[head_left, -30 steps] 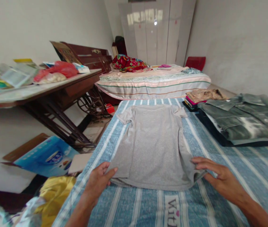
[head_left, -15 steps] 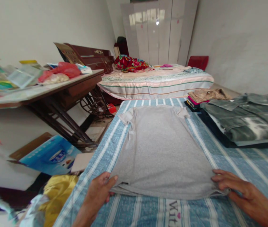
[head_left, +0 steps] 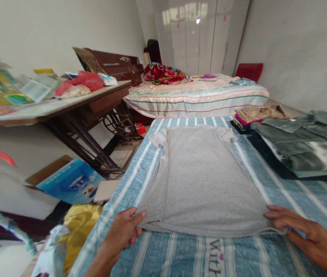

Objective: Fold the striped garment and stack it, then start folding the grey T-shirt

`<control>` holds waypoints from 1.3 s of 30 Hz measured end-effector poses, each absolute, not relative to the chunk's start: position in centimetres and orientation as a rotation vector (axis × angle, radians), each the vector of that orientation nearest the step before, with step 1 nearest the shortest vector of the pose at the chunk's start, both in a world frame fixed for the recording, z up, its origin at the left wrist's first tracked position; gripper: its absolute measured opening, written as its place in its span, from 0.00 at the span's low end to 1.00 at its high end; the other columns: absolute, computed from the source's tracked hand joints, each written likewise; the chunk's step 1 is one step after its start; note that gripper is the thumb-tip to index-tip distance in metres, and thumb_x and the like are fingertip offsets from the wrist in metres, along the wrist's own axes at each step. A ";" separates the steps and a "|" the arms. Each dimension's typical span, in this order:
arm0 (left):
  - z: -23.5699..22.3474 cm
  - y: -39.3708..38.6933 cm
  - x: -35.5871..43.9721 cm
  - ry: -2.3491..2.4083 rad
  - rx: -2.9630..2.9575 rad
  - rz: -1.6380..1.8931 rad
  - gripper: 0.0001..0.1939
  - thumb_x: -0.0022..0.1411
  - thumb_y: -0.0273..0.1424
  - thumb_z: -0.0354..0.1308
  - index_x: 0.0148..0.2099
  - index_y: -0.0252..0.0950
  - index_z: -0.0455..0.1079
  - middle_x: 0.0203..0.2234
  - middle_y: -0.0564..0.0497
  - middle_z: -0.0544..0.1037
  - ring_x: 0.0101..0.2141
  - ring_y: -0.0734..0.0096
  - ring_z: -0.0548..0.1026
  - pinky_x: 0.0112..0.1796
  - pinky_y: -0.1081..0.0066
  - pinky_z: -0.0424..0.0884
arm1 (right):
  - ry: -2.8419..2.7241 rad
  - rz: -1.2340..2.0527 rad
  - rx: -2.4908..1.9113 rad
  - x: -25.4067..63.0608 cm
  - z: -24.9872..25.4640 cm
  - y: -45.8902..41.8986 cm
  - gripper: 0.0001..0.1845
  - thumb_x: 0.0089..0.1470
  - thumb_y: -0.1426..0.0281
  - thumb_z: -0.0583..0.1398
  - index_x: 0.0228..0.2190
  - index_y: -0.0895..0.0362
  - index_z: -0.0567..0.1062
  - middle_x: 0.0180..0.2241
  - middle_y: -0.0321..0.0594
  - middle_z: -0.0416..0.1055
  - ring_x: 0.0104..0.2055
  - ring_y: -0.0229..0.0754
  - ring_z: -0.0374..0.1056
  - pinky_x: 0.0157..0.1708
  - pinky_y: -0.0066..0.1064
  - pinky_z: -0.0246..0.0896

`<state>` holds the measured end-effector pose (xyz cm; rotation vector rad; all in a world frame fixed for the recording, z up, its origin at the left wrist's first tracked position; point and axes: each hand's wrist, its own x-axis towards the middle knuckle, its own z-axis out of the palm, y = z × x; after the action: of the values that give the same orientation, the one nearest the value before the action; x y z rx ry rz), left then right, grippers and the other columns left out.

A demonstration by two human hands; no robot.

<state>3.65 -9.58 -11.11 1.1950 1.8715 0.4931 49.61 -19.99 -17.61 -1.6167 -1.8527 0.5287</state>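
A grey short-sleeved T-shirt (head_left: 206, 184) lies spread on the blue striped bed sheet (head_left: 148, 254), its hem toward me and its sleeves at the far end. My left hand (head_left: 125, 229) pinches the left corner of the hem between thumb and fingers. At the right hem corner, my right hand (head_left: 301, 227) is closed on the cloth, fingers on top and thumb below. The hem runs nearly straight between the two hands, with a slight fold near the left corner.
Folded clothes, topped by a dark green jacket (head_left: 304, 142), lie to the right beside a smaller pile (head_left: 258, 113). On the left stand a cluttered sewing-machine table (head_left: 94, 104), a blue box (head_left: 73, 182) and yellow cloth (head_left: 81, 223). A second bed (head_left: 198, 100) is beyond.
The view has shifted slightly left. Both hands still hold the hem corners, and the hem looks straighter and smoother, with the left corner's fold opening flatter.
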 end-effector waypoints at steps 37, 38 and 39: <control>-11.4 -9.6 3.1 1.919 1.283 0.545 0.29 0.39 0.43 0.59 0.45 0.36 0.64 0.15 0.59 0.67 0.18 0.71 0.68 0.17 0.76 0.61 | -1.780 0.625 -1.809 49.9 -15.5 -19.8 0.17 0.49 0.55 0.57 0.33 0.51 0.80 0.44 0.40 0.74 0.48 0.50 0.70 0.51 0.41 0.64; -11.4 -9.7 3.0 1.915 1.264 0.540 0.29 0.38 0.43 0.60 0.44 0.36 0.64 0.16 0.59 0.68 0.18 0.71 0.68 0.16 0.76 0.61 | -1.801 0.632 -1.802 50.2 -15.7 -20.2 0.18 0.49 0.55 0.56 0.33 0.50 0.80 0.45 0.41 0.74 0.48 0.50 0.69 0.51 0.42 0.64; -11.4 -9.7 3.0 1.910 1.253 0.534 0.29 0.38 0.43 0.60 0.44 0.36 0.64 0.16 0.58 0.68 0.18 0.72 0.68 0.16 0.76 0.61 | -1.822 0.626 -1.804 50.4 -15.8 -20.4 0.18 0.50 0.55 0.56 0.33 0.50 0.80 0.46 0.41 0.73 0.49 0.50 0.69 0.50 0.42 0.64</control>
<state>2.97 -9.72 -11.38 1.2533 1.9101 0.5338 50.42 -20.45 -15.84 -1.8036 -1.8221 0.6263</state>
